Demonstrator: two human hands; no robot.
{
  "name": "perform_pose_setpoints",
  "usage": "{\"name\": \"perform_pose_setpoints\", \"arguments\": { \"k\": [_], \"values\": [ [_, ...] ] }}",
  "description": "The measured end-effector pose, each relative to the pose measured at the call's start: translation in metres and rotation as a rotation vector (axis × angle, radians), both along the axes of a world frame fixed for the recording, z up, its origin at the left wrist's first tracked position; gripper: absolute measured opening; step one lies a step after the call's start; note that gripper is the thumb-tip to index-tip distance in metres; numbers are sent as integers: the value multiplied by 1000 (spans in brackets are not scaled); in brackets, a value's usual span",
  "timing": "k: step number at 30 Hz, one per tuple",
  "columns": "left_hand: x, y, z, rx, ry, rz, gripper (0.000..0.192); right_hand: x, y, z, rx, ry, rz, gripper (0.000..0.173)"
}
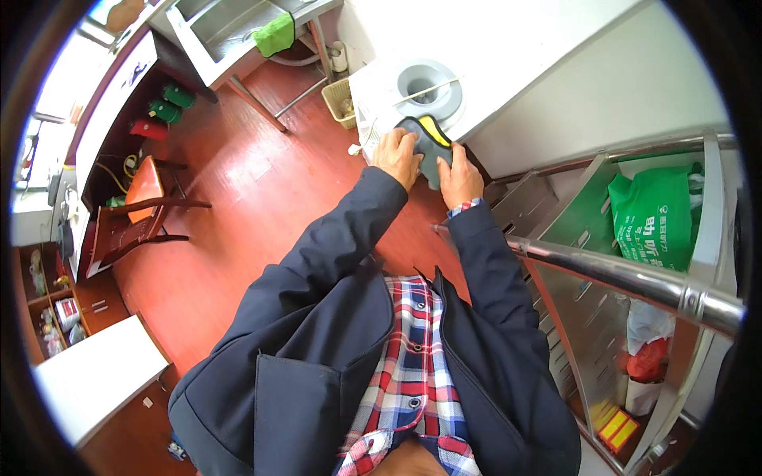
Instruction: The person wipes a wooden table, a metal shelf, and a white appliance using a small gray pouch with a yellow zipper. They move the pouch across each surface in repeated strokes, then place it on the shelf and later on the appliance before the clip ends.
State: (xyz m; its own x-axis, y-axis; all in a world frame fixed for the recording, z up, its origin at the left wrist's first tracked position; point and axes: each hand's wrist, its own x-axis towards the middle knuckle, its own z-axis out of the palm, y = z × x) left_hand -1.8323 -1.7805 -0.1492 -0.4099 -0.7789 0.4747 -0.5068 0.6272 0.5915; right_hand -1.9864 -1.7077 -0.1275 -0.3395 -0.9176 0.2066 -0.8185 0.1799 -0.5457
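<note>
Both hands grip a grey cloth (430, 159) with black edging and a yellow side turned out at its top. My left hand (396, 156) holds the cloth's left edge, fingers bent over it. On the opposite edge, my right hand (462, 178) pinches it with the thumb in front. Just beyond the cloth, a grey round vessel (446, 108) with a hollow centre rests on a white surface (476, 126). A thin pale stick (425, 91) lies across the vessel's opening. The cloth partly overlaps the vessel's near side in view.
A steel sink (223, 30) with a green cloth (275, 34) on its edge stands at upper left. A beige basket (339, 104) sits below. Left is a wooden chair (146, 196). Close on my right are a metal rack (574, 315), its bar (601, 268) and a green bag (652, 220).
</note>
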Motion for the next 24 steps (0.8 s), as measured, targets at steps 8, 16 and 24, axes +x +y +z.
{"name": "perform_pose_setpoints", "arguments": {
  "k": [8,16,24],
  "values": [
    [-3,-39,-53,-33,-630,-214,66,22,-35,-51,150,324,86,76],
    [-14,-22,-65,-126,-502,-265,59,17,-11,-69,-19,343,114,59],
    [-78,-40,-69,-247,-500,-405,58,-60,-50,-92,-58,273,-65,41]
  ]
}}
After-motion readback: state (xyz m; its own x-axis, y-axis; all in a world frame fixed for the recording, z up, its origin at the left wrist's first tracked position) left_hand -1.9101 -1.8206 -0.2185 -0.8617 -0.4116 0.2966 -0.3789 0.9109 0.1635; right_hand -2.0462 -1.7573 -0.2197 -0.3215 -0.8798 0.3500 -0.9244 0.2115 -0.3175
